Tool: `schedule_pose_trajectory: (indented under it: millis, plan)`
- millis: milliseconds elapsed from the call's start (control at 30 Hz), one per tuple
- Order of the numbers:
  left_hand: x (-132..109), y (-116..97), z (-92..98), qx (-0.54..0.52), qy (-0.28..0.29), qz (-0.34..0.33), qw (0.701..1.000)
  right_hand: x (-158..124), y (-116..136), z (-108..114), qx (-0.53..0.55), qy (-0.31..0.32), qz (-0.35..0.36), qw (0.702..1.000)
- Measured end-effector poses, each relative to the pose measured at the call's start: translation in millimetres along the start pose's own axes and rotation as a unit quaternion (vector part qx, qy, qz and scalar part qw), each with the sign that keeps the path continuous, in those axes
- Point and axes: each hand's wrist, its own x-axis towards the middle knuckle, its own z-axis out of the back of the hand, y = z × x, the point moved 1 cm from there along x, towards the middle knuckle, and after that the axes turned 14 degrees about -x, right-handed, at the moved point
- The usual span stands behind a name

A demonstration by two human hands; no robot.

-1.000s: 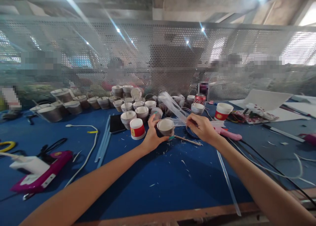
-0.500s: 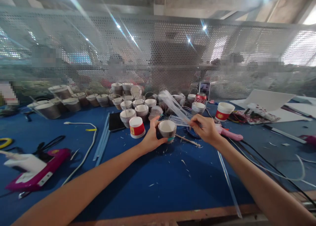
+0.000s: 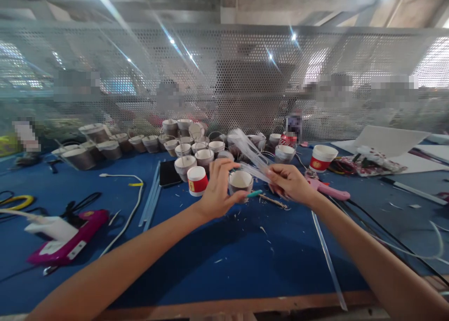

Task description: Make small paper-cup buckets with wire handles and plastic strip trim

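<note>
My left hand [image 3: 220,190] is beside a small grey bucket-like cup [image 3: 241,180] with a pale inside. Its fingers and thumb are stretched apart around the cup's left side, long teal nails showing; the thumb passes in front. Whether the skin touches the cup is hard to tell. In my right hand [image 3: 289,183], closed fingers pinch a bundle of clear plastic strips [image 3: 250,150] that fans up and left, its lower strands over the cup's right rim. A red and white paper cup [image 3: 197,180] stands left of my left hand. Right of my right hand lies a pink glue gun [image 3: 331,189].
Several similar grey cups [image 3: 184,165] are grouped at the back. A black phone [image 3: 170,173] and bluish clear sticks [image 3: 151,197] lie left, near a magenta power strip [image 3: 70,246]. Another red and white cup [image 3: 322,159] stands right. A perforated metal screen [image 3: 252,87] closes the back.
My left hand has loosened from around the grey cup and its fingers have straightened. My right hand still holds the plastic strips. The view has shifted slightly.
</note>
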Motion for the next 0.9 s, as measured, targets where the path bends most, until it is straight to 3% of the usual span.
schedule_pose_trajectory:
  millis: [67, 200, 333, 433, 533, 633, 700, 833, 900]
  plan:
    - [11, -13, -4.0, -0.005, 0.064, 0.027, 0.998, -3, 5, -6, 0.019, 0.025, -0.004, 0.999]
    - [17, -22, -7.7, -0.026, 0.108, 0.064, 0.992, -5, 7, -16, 0.066, 0.085, -0.016, 0.994]
    - [20, -18, 1.6, -0.119, 0.150, 0.021, 0.981, -5, 2, -17, 0.078, 0.124, 0.002, 0.989]
    - [31, -14, 16.0, -0.139, 0.211, 0.019, 0.967, -1, -2, -8, 0.038, 0.069, 0.007, 0.997]
    - [46, -9, 36.4, -0.060, 0.183, 0.067, 0.979, 2, -7, 6, -0.095, -0.074, 0.031, 0.992]
    - [55, -2, 54.4, 0.042, 0.157, 0.113, 0.980, 1, -10, 14, -0.277, -0.204, 0.093, 0.934]
    - [57, 5, 61.3, 0.102, 0.136, 0.125, 0.977, -3, -9, 15, -0.368, -0.248, 0.133, 0.886]
    - [54, 20, 63.7, 0.189, 0.086, 0.151, 0.967, -11, 1, 10, -0.504, -0.269, 0.208, 0.794]
    - [53, 26, 63.3, 0.212, 0.056, 0.170, 0.961, -12, 6, 9, -0.543, -0.266, 0.230, 0.763]
